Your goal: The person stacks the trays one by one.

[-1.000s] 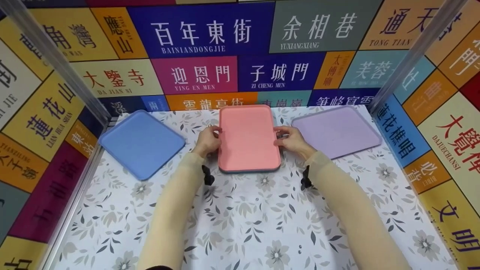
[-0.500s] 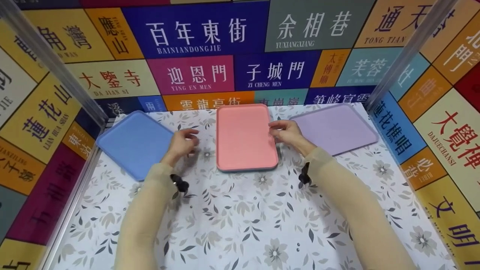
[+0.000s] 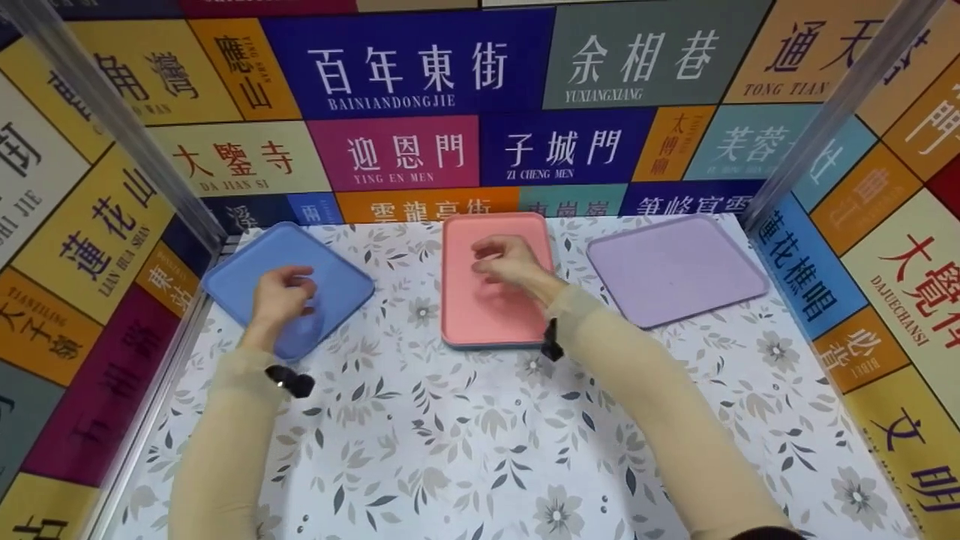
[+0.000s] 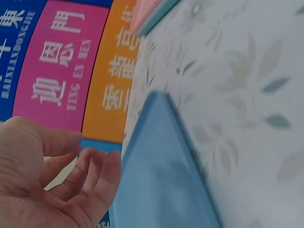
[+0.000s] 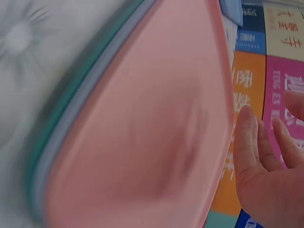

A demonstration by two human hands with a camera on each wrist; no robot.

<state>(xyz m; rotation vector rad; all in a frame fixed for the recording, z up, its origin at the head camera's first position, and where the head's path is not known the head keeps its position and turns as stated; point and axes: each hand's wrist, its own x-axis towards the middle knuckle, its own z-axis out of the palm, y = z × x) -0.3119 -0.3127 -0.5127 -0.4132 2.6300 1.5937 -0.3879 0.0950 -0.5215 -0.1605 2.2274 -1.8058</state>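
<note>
A pink tray [image 3: 480, 307] lies on top of a small stack in the middle of the table; in the right wrist view the grey-blue tray edge [image 5: 107, 57] and a teal tray edge [image 5: 71, 104] show beneath it. My right hand [image 3: 514, 262] hovers over the pink tray, fingers loosely bent and holding nothing. On the left, my left hand [image 3: 281, 300] is above the blue tray [image 3: 330, 274], its fingers relaxed with a gap between thumb and fingertips. The blue tray lies turned so one corner points toward me. A lavender tray [image 3: 679, 270] lies at the right, also angled.
The table [image 3: 420, 435] has a white cloth with grey leaves and flowers. A back wall [image 3: 405, 67] of coloured sign panels stands behind the trays, with side walls at left and right meeting it at metal posts [image 3: 810, 142].
My left hand has let go of the pink tray's left side and moved left over the blue tray. My right hand has left the right edge and moved left above the pink tray.
</note>
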